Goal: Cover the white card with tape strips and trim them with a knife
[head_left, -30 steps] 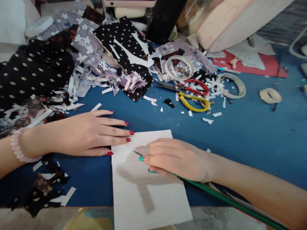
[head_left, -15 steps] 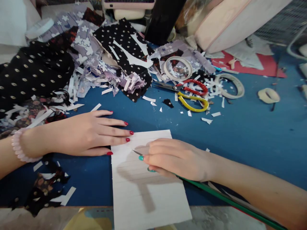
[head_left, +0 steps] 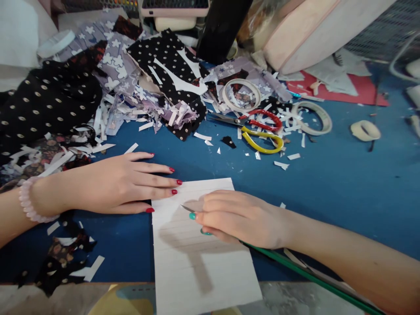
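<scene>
My left hand (head_left: 124, 183) lies flat, palm down, fingers spread. Its lower fingertips rest on the left edge of a white lined paper sheet (head_left: 203, 271), and nothing is in its grasp. Over the sheet's upper part, my right hand (head_left: 239, 216) is closed around a slim tool with a pointed metal blade (head_left: 187, 208). The blade's tip points left, at the paper, just short of the left fingers. Its handle is hidden in my fist. A long green strip-like thing (head_left: 282, 259) runs from under the right hand along the forearm; whether it belongs to the tool I cannot tell.
Scissors with red and yellow handles (head_left: 264, 139) lie beyond the hands, between tape rolls (head_left: 311, 118). Heaped polka-dot cloth (head_left: 49, 100), floral scraps and paper slivers cover the back left. A pink rounded case (head_left: 305, 35) stands at the back right. The sheet overhangs the table's front edge.
The view has shifted very slightly. Both hands, the blade and the sheet keep practically the same positions.
</scene>
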`<state>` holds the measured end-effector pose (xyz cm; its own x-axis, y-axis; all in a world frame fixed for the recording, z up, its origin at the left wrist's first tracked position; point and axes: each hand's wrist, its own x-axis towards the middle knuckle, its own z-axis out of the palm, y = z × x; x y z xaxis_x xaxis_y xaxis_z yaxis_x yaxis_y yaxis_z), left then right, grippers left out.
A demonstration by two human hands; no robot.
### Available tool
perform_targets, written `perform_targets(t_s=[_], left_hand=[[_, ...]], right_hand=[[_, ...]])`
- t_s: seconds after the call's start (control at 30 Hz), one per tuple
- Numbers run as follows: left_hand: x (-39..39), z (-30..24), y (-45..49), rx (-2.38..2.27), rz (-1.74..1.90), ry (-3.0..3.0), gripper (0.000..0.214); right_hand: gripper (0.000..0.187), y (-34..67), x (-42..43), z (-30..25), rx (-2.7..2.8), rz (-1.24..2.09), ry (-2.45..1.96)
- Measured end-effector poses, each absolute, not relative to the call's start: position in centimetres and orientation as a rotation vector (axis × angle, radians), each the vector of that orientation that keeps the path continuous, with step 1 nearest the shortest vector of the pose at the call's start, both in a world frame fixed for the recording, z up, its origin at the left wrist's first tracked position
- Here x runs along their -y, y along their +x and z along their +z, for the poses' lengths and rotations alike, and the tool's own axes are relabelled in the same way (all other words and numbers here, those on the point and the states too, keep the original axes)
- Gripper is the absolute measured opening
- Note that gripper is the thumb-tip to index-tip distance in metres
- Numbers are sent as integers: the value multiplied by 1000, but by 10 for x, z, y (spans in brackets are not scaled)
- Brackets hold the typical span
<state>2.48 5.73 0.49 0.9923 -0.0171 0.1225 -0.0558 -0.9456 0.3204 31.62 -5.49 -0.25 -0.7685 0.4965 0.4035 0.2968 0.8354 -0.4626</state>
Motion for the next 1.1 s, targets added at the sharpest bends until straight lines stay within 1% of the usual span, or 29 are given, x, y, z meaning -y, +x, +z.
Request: perform_targets(t_s=[0.2,0.27,0.37,0.43,0.53,0.63,0.8,0.9,1.1], left_hand=[[-57,5,25,53,139,2817,40],[-57,6,25,52,131,2824,40],[-56,7,25,53,146,2822,38],[-56,7,25,53,156,2820,38],[-56,5,24,52,162,2816,38],[-57,6,24,53,165,2811,38],[-56,9,25,55,156,2816,37],[-56,9,25,56,145,2820,38],[-55,9,24,30,90,2802,41]], right_hand=[[23,316,56,-5,2450,436,-601],[22,315,56,-5,2448,461,-587],[25,314,56,-5,2456,536,-546],[30,313,55,-5,2459,530,-540],[38,312,55,-3,2467,472,-549],[42,312,56,-1,2506,409,-572],[36,311,64,-1,2556,335,-585],[35,309,67,-3,2545,266,-600],[31,309,65,-3,2485,45,-679]])
